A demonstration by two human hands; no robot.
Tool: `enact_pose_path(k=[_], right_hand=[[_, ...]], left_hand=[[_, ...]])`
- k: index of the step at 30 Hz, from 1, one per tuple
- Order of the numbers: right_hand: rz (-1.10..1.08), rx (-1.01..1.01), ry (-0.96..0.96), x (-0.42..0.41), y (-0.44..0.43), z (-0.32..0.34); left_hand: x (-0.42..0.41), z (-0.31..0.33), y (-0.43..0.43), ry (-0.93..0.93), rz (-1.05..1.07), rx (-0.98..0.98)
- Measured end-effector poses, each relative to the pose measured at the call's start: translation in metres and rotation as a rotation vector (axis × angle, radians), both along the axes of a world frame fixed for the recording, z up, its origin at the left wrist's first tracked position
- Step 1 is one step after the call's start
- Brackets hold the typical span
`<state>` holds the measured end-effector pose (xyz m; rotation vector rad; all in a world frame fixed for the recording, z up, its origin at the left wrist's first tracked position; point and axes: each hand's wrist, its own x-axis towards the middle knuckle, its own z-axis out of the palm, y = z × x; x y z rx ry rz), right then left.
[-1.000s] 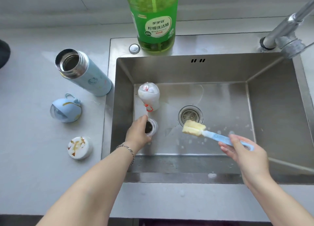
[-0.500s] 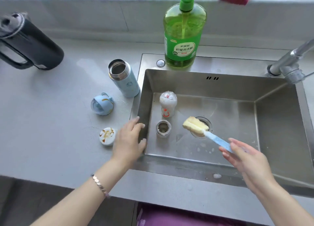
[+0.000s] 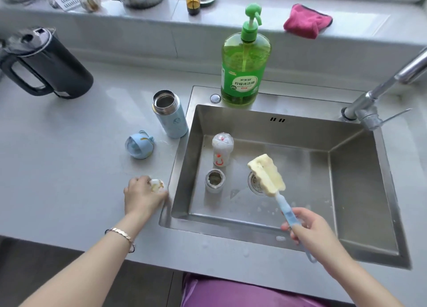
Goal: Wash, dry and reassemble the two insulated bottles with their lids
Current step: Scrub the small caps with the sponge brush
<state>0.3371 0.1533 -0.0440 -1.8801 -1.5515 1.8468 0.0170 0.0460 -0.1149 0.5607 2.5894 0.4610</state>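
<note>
A light blue insulated bottle (image 3: 170,115) stands open on the counter left of the sink, its blue lid (image 3: 139,145) lying nearby. My left hand (image 3: 142,195) grips a small white lid with gold marks (image 3: 157,185) on the counter by the sink's left rim. Inside the sink (image 3: 360,191) a small steel bottle (image 3: 215,180) stands open, with a white cap with red marks (image 3: 221,152) behind it. My right hand (image 3: 309,225) holds the blue handle of a yellow sponge brush (image 3: 266,174) raised over the drain.
A green dish soap pump bottle (image 3: 245,61) stands on the sink's back rim. A black kettle (image 3: 44,64) sits far left. The faucet (image 3: 379,94) reaches in from the right. A pink cloth (image 3: 306,21) lies on the back ledge with other bottles.
My left hand left the steel bottle in the sink, moved onto the counter and took hold of the small white lid. The brush rose and tilted more upright. The view pulled back.
</note>
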Motion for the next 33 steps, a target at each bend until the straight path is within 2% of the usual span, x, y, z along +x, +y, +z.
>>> enact_pose_path(k=[2, 5, 7, 10, 13, 18, 22, 33], right_hand=[[0.022, 0.018, -0.009, 0.004, 0.000, 0.000], [0.018, 0.027, -0.005, 0.006, -0.001, -0.003], [0.028, 0.030, -0.004, 0.006, -0.002, -0.007], [0.049, 0.025, 0.005, 0.007, -0.001, -0.012], [0.029, 0.026, -0.014, 0.013, 0.004, -0.019], [-0.086, 0.113, -0.130, 0.041, 0.036, -0.036], [-0.200, 0.164, -0.224, 0.072, 0.069, -0.053], [-0.129, 0.150, -0.337, 0.136, 0.116, -0.112]], left_hand=[[0.014, 0.003, 0.001, -0.005, -0.064, 0.056], [0.031, -0.001, -0.004, 0.022, -0.162, -0.074], [0.041, -0.004, -0.006, 0.053, -0.182, -0.091], [0.059, -0.002, -0.006, 0.155, -0.272, 0.080], [0.083, 0.002, 0.000, 0.038, -0.458, 0.146], [0.116, -0.010, 0.041, -0.200, -0.675, -0.034], [0.148, -0.033, 0.090, -0.298, -0.834, -0.145], [0.258, -0.144, 0.192, -0.264, -1.283, -0.380]])
